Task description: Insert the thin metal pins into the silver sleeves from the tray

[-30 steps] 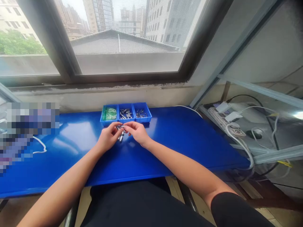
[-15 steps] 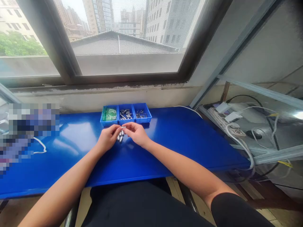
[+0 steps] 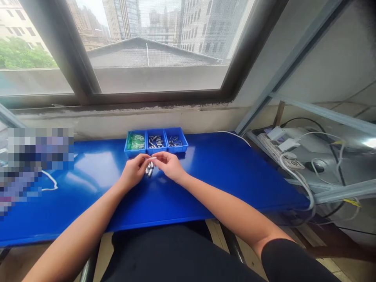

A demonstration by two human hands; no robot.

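Over the middle of the blue table, my left hand (image 3: 134,169) and my right hand (image 3: 170,166) meet with their fingertips pinched. Between them is a small silvery-white cylindrical piece (image 3: 154,158), too small to make out fully. My fingers hide part of it. Just below, a little pile of short silver-and-dark cylinders (image 3: 150,171) lies on the tabletop. Behind my hands stand three joined blue bins. The left bin (image 3: 135,151) has small pale pieces in green plastic, the middle bin (image 3: 157,150) silver-and-dark cylinders, and the right bin (image 3: 178,149) thin dark pin-like parts.
The blue table (image 3: 235,176) runs below a window (image 3: 158,96). On the right, a metal rack (image 3: 329,113) holds a power strip (image 3: 282,150) with chargers and cables. A white cable (image 3: 53,181) lies at the left, beside a blurred-out area.
Both hands stay in nearly the same place, still pinched together. The small piece between the fingertips looks slightly more exposed. The bins and the pile have not moved.
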